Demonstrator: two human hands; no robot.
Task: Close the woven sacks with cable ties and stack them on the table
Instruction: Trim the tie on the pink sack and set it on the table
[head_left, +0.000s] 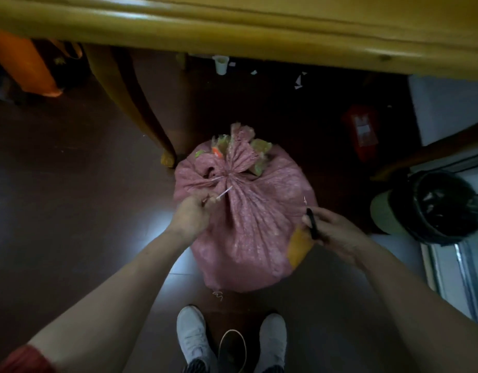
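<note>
- The table (259, 28) runs across the view at 12 o'clock, its top high above the floor. The sack has yet to go up there. Lifting so full a load that far looks heavy, and a weak hold could let it drop back down.
- The woven sack (248, 232) stands on the floor at the centre, just ahead of the shoes (190, 337). It is bulging, with its mouth gathered into a frill at its 12 o'clock side. Bits of the contents show through gaps beside the frill, so if it is hauled by the neck they could work out.
- The bin (445, 208) sits at 3 o'clock, near the sack. A swing to that side during the lift could knock it.
- The right hand (337, 232), at the sack's 4 o'clock edge, is curled round a slim black tool (312, 223). I cannot tell what tool it is. If it is a cutter, its tip lies close to the weave and could snag or nick it.
- The left hand (190, 214), at 8 o'clock of the neck, pinches the free tail of the cable tie (224, 191). If that tail is pulled at a slant or let slip, the loop may stay slack. Trimming it too near the lock would leave nothing to re-tighten.
</note>
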